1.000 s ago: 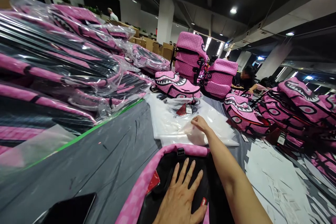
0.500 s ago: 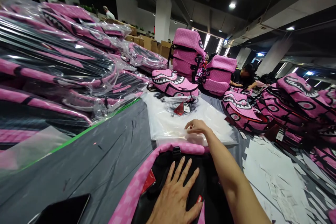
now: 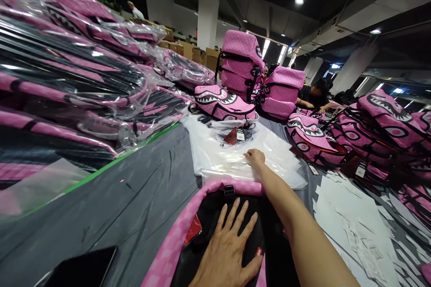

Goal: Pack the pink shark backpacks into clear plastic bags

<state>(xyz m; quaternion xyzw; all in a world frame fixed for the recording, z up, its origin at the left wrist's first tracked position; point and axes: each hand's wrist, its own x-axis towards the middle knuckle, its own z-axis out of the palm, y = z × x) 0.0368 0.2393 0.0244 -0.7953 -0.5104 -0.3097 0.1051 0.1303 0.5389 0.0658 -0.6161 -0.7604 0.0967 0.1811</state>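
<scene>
In front of me lies a pink checkered backpack point(image 3: 164, 251), its black back panel facing up. My left hand point(image 3: 229, 246) rests flat on that panel, fingers spread, beside a small red and white label point(image 3: 258, 251). Just beyond the backpack's top is a stack of clear plastic bags point(image 3: 215, 157). Over this stack my right hand point(image 3: 256, 158) reaches, its fingers pinched together on the plastic of a bag. A dark red hang tag with a white label point(image 3: 239, 134) lies at the far part of the stack.
Bagged backpacks point(image 3: 101, 76) are heaped on the left. A shark-mouth backpack point(image 3: 225, 103) sits behind the bags, with stacked backpacks point(image 3: 240, 63) further back. White paper labels point(image 3: 353, 224) cover the right side. A phone point(image 3: 81, 267) lies lower left. A co-worker point(image 3: 316, 96) is beyond.
My right hand has shifted slightly forward over the plastic bags, and its fingers have drawn closer together. The left hand stays flat on the backpack. The view has tilted slightly.
</scene>
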